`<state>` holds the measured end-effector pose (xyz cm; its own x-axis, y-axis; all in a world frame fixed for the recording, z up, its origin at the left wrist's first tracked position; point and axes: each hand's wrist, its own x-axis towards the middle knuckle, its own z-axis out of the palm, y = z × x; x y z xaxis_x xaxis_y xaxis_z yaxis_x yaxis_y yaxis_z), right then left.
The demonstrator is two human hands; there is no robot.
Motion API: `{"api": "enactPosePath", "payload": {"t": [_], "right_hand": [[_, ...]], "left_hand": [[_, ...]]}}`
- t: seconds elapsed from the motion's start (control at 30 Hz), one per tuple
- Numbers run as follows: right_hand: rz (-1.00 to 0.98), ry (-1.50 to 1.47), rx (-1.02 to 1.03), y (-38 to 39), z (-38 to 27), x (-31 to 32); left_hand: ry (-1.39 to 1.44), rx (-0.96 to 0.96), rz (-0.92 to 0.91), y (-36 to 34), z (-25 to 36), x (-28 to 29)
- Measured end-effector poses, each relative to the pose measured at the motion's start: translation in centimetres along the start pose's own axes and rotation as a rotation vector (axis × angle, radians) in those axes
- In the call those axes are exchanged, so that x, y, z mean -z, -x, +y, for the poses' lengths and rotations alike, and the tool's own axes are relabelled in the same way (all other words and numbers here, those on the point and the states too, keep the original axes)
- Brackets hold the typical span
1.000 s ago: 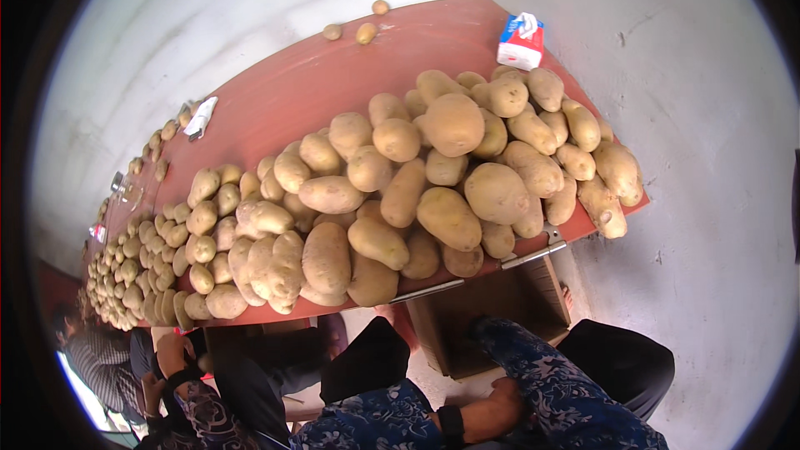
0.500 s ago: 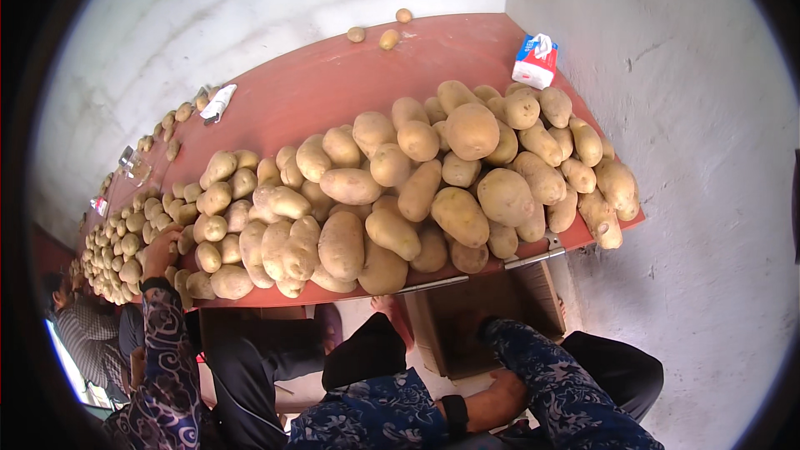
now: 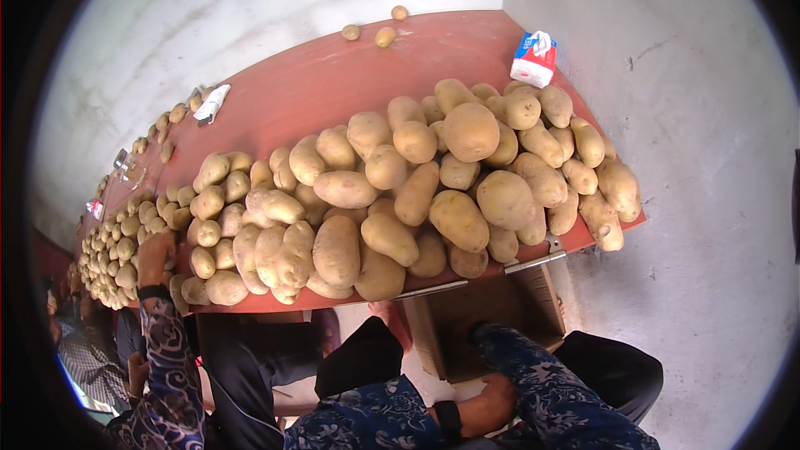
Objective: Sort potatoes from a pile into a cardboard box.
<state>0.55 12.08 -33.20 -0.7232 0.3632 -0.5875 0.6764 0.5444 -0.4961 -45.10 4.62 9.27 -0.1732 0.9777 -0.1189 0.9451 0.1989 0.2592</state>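
My left hand [image 3: 490,407], with a black band at its wrist, lies low in front of me against my right sleeve [image 3: 533,375]. Its fingers are hidden behind that sleeve. My right arm reaches down into an open cardboard box [image 3: 429,342] under the table edge. The right hand is lost in the box's shadow, so what it holds does not show. Above the box, a long heap of potatoes [image 3: 458,221] covers the near side of the red table [image 3: 300,92]. At left, a co-worker's hand [image 3: 156,257] touches the potatoes near the edge.
A tissue pack [image 3: 533,60] stands at the far right corner by the wall. A few loose potatoes [image 3: 384,37] lie at the back. A white packet [image 3: 212,105] is at the back left. Metal hinges [image 3: 535,257] sit on the front edge. Another person [image 3: 92,358] sits further left.
The co-worker's hand at left has shifted slightly down and left along the potatoes. My left hand has moved slightly left. My right arm stays down in the box. The whole view has turned a little.
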Motion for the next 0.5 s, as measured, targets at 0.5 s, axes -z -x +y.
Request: {"api": "enactPosePath", "payload": {"t": [0.5], "right_hand": [[0.294,0.057,0.252,13.5,-4.2,9.6]], "left_hand": [[0.13,-1.104,-0.556,4.8,37.6,-19.6]]}}
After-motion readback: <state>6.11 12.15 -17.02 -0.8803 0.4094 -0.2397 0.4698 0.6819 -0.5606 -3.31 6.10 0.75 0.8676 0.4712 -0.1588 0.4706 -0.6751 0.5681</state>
